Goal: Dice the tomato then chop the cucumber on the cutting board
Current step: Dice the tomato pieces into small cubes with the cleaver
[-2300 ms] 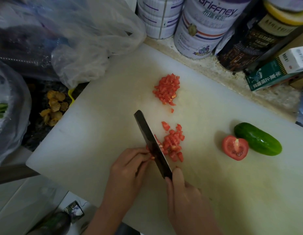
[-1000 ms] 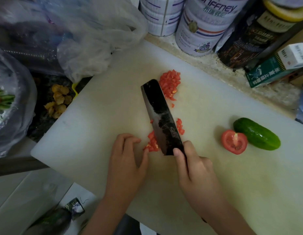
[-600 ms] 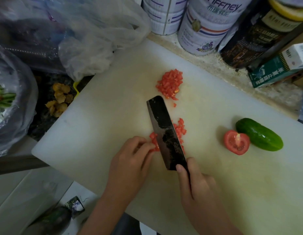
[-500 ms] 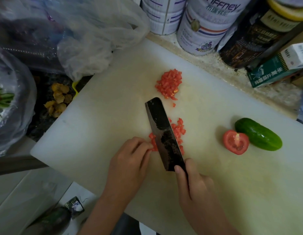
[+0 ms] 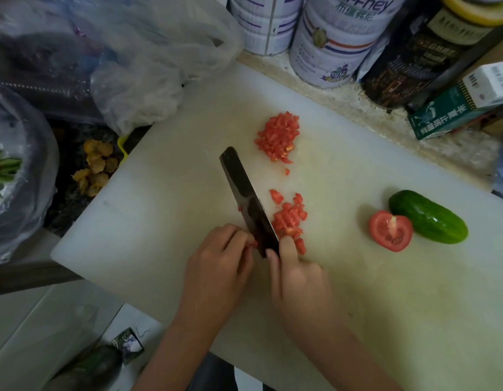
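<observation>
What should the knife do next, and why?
Probably a small chop. The left hand pinches a red tomato bit against the knife, which the right hand grips. The pile on the blade's other side looks diced already; the tomato half waits uncut.

Matt white plastic cutting board (image 5: 160,221); dark, dull metal knife (image 5: 243,193); glossy, smooth-skinned cucumber (image 5: 428,217) at 3 o'clock; crinkled translucent plastic bag (image 5: 149,52) at 11 o'clock.

The right hand (image 5: 297,280) covers the handle of the knife (image 5: 246,198); tins (image 5: 337,38) are cropped at top.
</observation>
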`<state>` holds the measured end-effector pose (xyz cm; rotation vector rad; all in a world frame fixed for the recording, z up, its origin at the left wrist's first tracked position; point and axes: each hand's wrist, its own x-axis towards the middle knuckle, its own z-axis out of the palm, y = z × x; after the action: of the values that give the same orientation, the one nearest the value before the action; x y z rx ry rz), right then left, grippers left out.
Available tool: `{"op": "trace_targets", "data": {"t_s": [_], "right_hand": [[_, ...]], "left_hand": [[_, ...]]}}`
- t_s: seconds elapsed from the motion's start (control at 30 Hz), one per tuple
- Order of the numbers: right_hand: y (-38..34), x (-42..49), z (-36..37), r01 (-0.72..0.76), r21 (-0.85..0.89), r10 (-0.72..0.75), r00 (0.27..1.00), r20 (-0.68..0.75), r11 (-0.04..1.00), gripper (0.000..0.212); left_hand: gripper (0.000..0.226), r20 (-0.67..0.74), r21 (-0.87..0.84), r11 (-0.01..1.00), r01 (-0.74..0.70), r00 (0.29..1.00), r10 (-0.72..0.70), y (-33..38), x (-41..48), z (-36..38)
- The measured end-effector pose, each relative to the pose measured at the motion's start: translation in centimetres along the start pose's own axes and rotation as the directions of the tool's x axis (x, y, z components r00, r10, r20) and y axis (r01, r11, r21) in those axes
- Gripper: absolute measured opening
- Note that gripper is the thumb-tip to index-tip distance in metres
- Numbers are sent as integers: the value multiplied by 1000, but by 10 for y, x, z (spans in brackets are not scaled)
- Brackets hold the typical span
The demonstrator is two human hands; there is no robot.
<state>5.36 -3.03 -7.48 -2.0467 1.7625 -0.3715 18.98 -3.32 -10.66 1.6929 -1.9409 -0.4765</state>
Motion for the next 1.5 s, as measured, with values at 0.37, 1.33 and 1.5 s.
{"op": "trace_targets", "data": {"t_s": [0.37,1.33,1.5], "right_hand": [[9,-3,1,12,92,-8,999,-49,996,31],[-3,-12,-1,8,145,-14,999,40,989,21],[-13,-14,7,5,68,-7,999,33,998,38]], "left_hand": [[15,-13,-120,955,271,962,-274,14,9,-2],[17,-83,-182,950,254,959,-272,-5,0,-12],[15,-99,-175,946,272,951,-292,-6,-2,-10]]}}
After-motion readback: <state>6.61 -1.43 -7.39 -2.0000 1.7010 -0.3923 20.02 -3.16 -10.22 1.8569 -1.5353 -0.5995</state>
